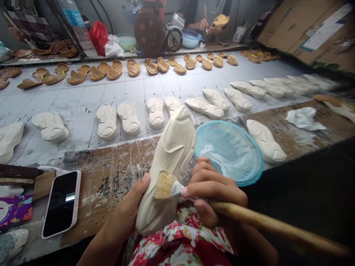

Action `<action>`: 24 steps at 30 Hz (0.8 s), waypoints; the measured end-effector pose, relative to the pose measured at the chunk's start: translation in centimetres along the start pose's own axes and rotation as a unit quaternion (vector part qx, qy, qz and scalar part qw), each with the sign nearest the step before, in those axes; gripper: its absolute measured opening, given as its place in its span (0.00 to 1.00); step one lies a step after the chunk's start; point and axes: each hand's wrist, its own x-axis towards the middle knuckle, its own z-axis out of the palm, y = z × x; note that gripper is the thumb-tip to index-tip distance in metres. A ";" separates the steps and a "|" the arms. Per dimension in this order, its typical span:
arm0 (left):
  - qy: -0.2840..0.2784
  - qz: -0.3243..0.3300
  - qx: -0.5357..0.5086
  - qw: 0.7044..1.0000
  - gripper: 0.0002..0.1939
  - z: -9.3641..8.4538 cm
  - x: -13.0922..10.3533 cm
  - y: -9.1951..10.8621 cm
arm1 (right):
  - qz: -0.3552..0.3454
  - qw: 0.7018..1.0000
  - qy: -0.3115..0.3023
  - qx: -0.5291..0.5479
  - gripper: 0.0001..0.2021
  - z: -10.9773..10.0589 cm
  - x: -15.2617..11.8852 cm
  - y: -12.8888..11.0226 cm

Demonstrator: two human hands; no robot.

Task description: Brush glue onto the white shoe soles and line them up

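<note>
My left hand [126, 207] grips a cream-coloured shoe sole [173, 142] by its lower left side, tilted upright above my lap. The sole has a moulded, ribbed upper surface. In my right hand [217, 188] is a paintbrush [165, 186] with a long wooden handle, and its pale bristles lie against the lower half of the sole. Just beyond my right hand is a round blue plastic dish [230, 147] with whitish, wet-looking streaks inside. A separate cream sole [266, 140] lies right of the dish.
Several cream soles [107, 122] stand along the table, with several brown soles [134, 67] farther back. A phone [61, 203] lies at left on cardboard [111, 173]. A white cloth [305, 118] is at right. Across the table, another person's hand [203, 25] holds a brush.
</note>
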 end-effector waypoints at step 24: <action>-0.155 0.037 -0.134 0.978 0.21 -3.7 4.2 1.1 | 0.213 0.960 0.023 -0.183 0.08 -9.1 -3.7 3.7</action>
